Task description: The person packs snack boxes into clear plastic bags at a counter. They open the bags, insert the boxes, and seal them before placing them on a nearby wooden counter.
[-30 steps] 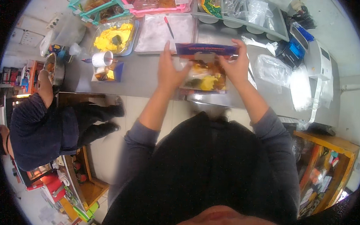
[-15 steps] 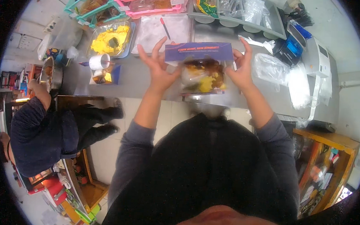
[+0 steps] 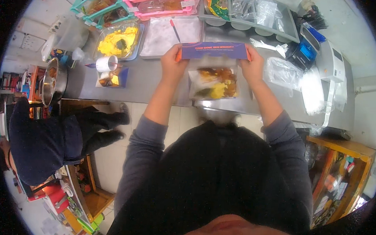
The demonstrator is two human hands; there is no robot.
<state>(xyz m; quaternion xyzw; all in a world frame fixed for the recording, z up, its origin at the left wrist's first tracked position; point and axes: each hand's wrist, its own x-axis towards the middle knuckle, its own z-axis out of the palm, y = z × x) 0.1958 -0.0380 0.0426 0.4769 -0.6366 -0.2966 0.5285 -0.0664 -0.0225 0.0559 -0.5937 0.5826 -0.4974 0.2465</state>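
My left hand (image 3: 172,66) and my right hand (image 3: 252,66) are closed on the two ends of a cardboard food box (image 3: 216,50) above the near part of the steel counter. Its raised far panel is purple-blue with orange ends and print. On the side nearer me, yellow and brown food (image 3: 219,83) shows within pale edges. I cannot tell whether a clear cover lies over that food. The fingertips are partly hidden behind the panel.
Beyond the box lie a white pad (image 3: 158,34) with a red-capped pen (image 3: 175,31) and a tray of yellow food (image 3: 118,41). A white cup (image 3: 106,64) stands left, plastic packets (image 3: 283,70) and a printer (image 3: 331,60) right. Another person (image 3: 44,140) stands at far left.
My fingers, spread beside the box before, have closed round its ends. The purple-blue panel looks narrower, and more of the food shows below it. The person at left has drawn an arm back.
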